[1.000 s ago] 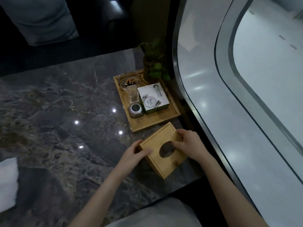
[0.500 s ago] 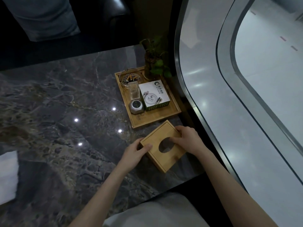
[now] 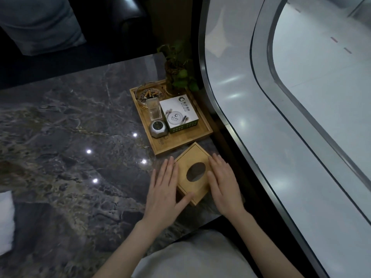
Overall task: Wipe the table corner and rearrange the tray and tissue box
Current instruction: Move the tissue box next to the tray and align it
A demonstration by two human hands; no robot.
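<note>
Nearest the camera, at the front corner of the dark veined marble worktop (image 3: 60, 127), two bare forearms reach forward from a pale-clothed lap and flank the square bamboo tissue box with an oval opening in its lid (image 3: 192, 173). That box sits turned like a diamond, one corner pointing away toward the tray, so its edges run oblique to the worktop's edge. Its left flank meets the left hand (image 3: 163, 189), which lies flat with fingers (image 3: 169, 167) straight and together, thumb reaching along the near corner of the box. Its right flank meets the right hand (image 3: 222, 187), likewise flat, palm down, partly over the lid's right edge. Neither hand is clenched or curled round anything; both are spread flat and press the box sides between them, equally near. Squaring the box looks to depend on twisting it between these two palms. Just beyond, with a narrow strip of marble between, lies the shallow rectangular bamboo tray (image 3: 202, 130), also set askew. It carries a grey faceted metal gadget (image 3: 158, 129), a clear plastic holder (image 3: 154, 109), a white printed carton (image 3: 178, 113), a glass ashtray with butts (image 3: 149, 93) and a small green potted plant (image 3: 178, 77) at its far corner.
</note>
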